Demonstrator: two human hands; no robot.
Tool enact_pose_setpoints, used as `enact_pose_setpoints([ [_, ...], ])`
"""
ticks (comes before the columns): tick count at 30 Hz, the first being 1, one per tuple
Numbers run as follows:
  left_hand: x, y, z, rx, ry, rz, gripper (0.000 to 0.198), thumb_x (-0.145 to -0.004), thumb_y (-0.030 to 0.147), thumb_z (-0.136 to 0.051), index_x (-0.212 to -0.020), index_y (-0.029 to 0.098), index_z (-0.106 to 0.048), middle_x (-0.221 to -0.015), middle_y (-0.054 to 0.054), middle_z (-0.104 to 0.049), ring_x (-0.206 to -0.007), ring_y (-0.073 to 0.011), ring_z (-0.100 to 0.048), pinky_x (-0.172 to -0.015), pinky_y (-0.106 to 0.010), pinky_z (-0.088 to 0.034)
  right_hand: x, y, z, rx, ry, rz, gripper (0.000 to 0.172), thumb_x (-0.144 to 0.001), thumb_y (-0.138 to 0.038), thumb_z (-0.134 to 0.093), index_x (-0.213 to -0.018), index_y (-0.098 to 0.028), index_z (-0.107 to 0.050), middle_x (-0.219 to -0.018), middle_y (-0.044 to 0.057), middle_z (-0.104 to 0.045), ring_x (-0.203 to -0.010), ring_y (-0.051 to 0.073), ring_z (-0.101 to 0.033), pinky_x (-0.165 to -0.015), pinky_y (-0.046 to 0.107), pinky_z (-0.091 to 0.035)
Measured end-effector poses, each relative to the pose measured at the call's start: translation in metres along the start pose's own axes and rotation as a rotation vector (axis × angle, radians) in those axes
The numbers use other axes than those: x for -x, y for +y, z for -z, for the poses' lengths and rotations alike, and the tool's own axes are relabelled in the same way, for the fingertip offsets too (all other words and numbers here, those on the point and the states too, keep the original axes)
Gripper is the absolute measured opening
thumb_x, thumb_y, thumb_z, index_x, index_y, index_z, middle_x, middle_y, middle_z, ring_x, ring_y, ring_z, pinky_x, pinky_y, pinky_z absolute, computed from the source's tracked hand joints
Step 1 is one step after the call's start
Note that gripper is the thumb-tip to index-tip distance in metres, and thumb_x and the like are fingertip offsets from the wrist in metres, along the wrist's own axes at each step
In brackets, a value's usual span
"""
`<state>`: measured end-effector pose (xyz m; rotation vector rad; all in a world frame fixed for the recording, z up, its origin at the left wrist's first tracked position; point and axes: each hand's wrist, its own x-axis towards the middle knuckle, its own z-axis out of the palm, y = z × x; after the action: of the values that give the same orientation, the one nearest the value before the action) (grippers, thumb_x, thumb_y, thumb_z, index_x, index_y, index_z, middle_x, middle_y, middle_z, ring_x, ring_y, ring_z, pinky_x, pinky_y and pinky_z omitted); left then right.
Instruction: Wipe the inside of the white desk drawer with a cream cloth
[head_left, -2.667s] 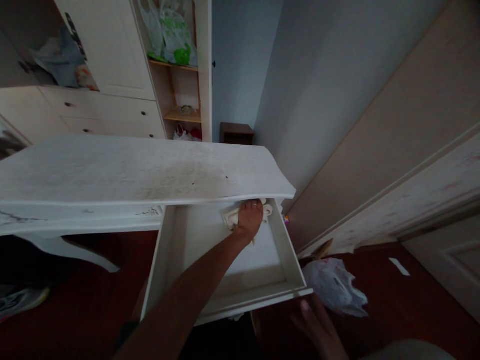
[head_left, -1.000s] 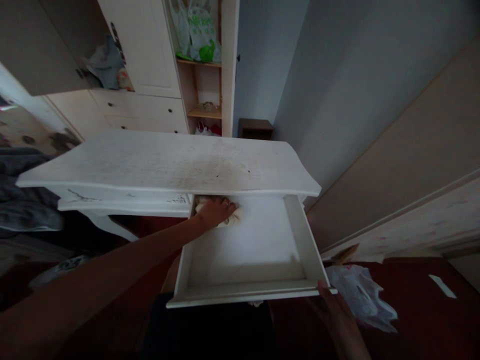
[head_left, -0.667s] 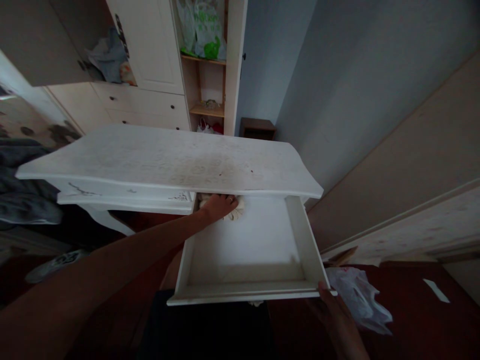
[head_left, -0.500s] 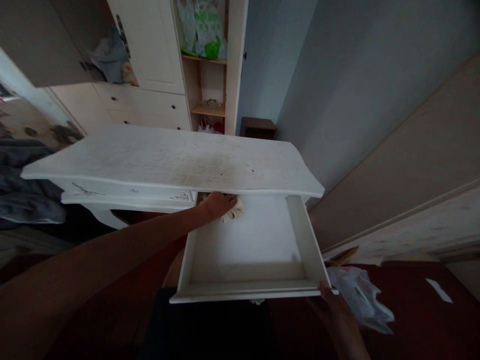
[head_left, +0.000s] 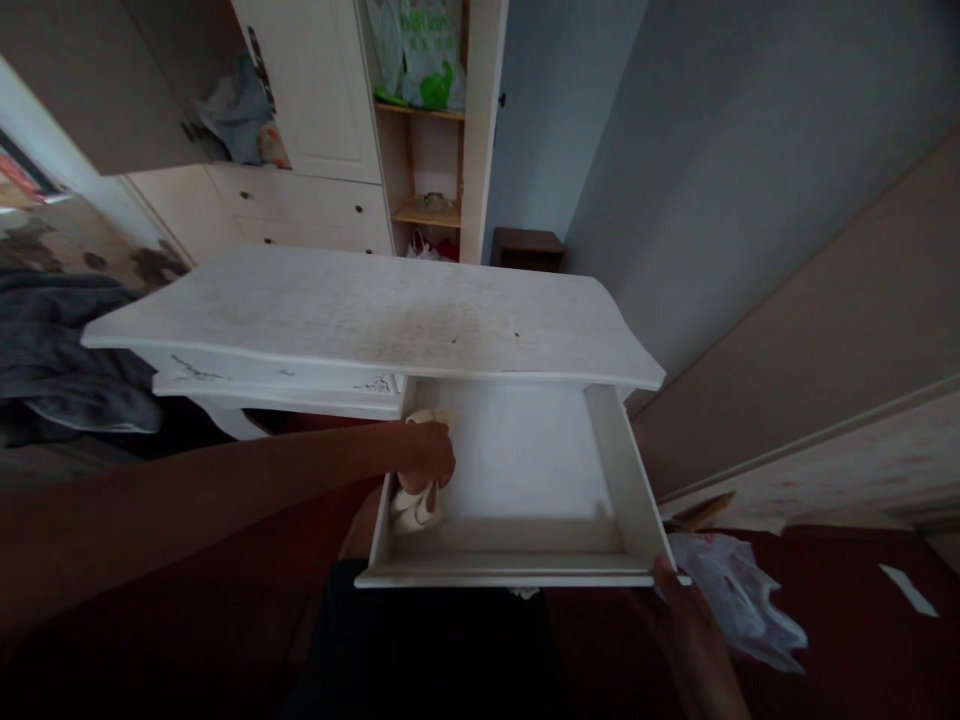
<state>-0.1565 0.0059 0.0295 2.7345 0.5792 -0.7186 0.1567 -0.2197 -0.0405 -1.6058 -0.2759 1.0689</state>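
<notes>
Grasping left hand (head_left: pixel 427 456): you have it closed around a bunched cream cloth (head_left: pixel 418 512).
Cloth's place: inside the drawer (head_left: pixel 529 460), along its left wall, the lower end toward the drawer's front.
Right hand (head_left: pixel 686 610): your fingers touch the drawer's front right corner; how tightly they close, you cannot tell.
Desk (head_left: pixel 360 305): white, dark-stained on top, just behind the pulled-out drawer.
Plastic bag (head_left: pixel 739 605): on the floor (head_left: pixel 847 600), right of the drawer.

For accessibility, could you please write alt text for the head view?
The left hand holds a crumpled cream cloth inside the open white drawer of a smudged white table; the right hand touches the drawer's front right corner.
</notes>
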Motion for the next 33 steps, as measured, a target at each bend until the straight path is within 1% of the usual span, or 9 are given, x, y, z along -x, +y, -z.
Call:
enact_pose_setpoints([
  [5,-0.008,0.027,-0.036,-0.115,0.009,-0.068,0.037,-0.034,0.001,-0.069,-0.030,0.022,-0.039,-0.042,-0.001,-0.056,-0.067,-0.0286,-0.064,-0.084,-0.046,-0.046,-0.002,0.003,0.002,0.006,-0.002,0.000,0.056,-0.064,-0.053,-0.084,-0.106,-0.020,-0.067,-0.110,0.004,-0.073,-0.117,0.032,-0.065,-0.095,0.044,-0.061],
  [8,-0.010,0.032,-0.042,-0.110,0.059,-0.115,0.040,-0.032,0.004,-0.073,-0.029,0.022,-0.037,-0.040,-0.001,-0.054,-0.069,-0.0310,-0.064,-0.085,-0.049,-0.046,0.000,0.002,0.000,0.010,0.020,0.021,0.053,-0.067,-0.052,-0.083,-0.107,-0.022,-0.066,-0.110,0.003,-0.072,-0.118,0.031,-0.064,-0.094,0.044,-0.061],
  [12,-0.007,0.026,-0.034,-0.076,0.183,-0.133,0.026,-0.040,0.010,-0.078,-0.047,0.025,-0.058,-0.054,0.000,-0.067,-0.067,-0.0270,-0.066,-0.080,-0.045,-0.048,-0.001,0.002,-0.001,0.023,0.016,0.000,0.054,-0.062,-0.052,-0.085,-0.103,-0.022,-0.066,-0.109,0.004,-0.071,-0.118,0.033,-0.063,-0.092,0.044,-0.062],
  [14,-0.007,0.025,-0.030,-0.115,0.185,-0.111,0.022,-0.048,0.015,-0.079,-0.061,0.026,-0.066,-0.066,-0.004,-0.073,-0.069,-0.0273,-0.068,-0.075,-0.042,-0.049,0.000,0.002,-0.001,0.036,0.034,0.012,0.055,-0.063,-0.054,-0.083,-0.104,-0.022,-0.066,-0.113,0.004,-0.070,-0.120,0.033,-0.062,-0.091,0.044,-0.062],
  [18,-0.018,0.026,-0.029,-0.164,0.248,-0.052,0.024,-0.069,0.027,-0.077,-0.091,0.021,-0.072,-0.086,-0.012,-0.077,-0.078,-0.0307,-0.071,-0.067,-0.039,-0.050,0.003,0.000,-0.005,0.005,0.048,0.031,0.056,-0.061,-0.053,-0.084,-0.105,-0.024,-0.064,-0.114,0.003,-0.069,-0.120,0.031,-0.061,-0.090,0.043,-0.062],
  [23,-0.056,0.038,-0.023,-0.132,0.432,-0.052,0.027,-0.086,0.036,-0.067,-0.106,0.017,-0.068,-0.095,-0.014,-0.076,-0.086,-0.0300,-0.072,-0.064,-0.038,-0.050,0.007,-0.006,-0.009,0.041,0.076,0.025,0.056,-0.056,-0.053,-0.084,-0.098,-0.022,-0.065,-0.108,0.004,-0.070,-0.116,0.033,-0.063,-0.089,0.045,-0.062],
  [26,-0.086,0.061,-0.014,-0.140,0.461,-0.103,0.029,-0.091,0.038,-0.059,-0.109,0.017,-0.065,-0.099,-0.013,-0.075,-0.087,-0.0289,-0.072,-0.064,-0.039,-0.051,0.007,-0.008,-0.010,0.058,0.049,0.041,0.051,-0.058,-0.054,-0.084,-0.092,-0.021,-0.065,-0.105,0.006,-0.071,-0.114,0.034,-0.064,-0.090,0.046,-0.062],
  [30,-0.124,0.099,-0.004,-0.145,0.530,-0.199,0.022,-0.094,0.023,-0.051,-0.110,0.015,-0.064,-0.102,-0.012,-0.074,-0.089,-0.0270,-0.072,-0.068,-0.039,-0.054,0.006,-0.007,-0.007,0.072,0.041,0.052,0.044,-0.058,-0.049,-0.084,-0.087,-0.022,-0.065,-0.103,0.005,-0.071,-0.116,0.035,-0.063,-0.089,0.045,-0.063],
  [33,-0.149,0.114,0.003,-0.082,0.590,-0.126,0.023,-0.094,0.022,-0.049,-0.110,0.013,-0.063,-0.102,-0.014,-0.074,-0.091,-0.0286,-0.072,-0.067,-0.039,-0.055,0.006,-0.006,-0.006,0.055,0.021,0.031,0.046,-0.058,-0.047,-0.085,-0.091,-0.022,-0.066,-0.106,0.004,-0.071,-0.116,0.034,-0.063,-0.087,0.042,-0.063],
])
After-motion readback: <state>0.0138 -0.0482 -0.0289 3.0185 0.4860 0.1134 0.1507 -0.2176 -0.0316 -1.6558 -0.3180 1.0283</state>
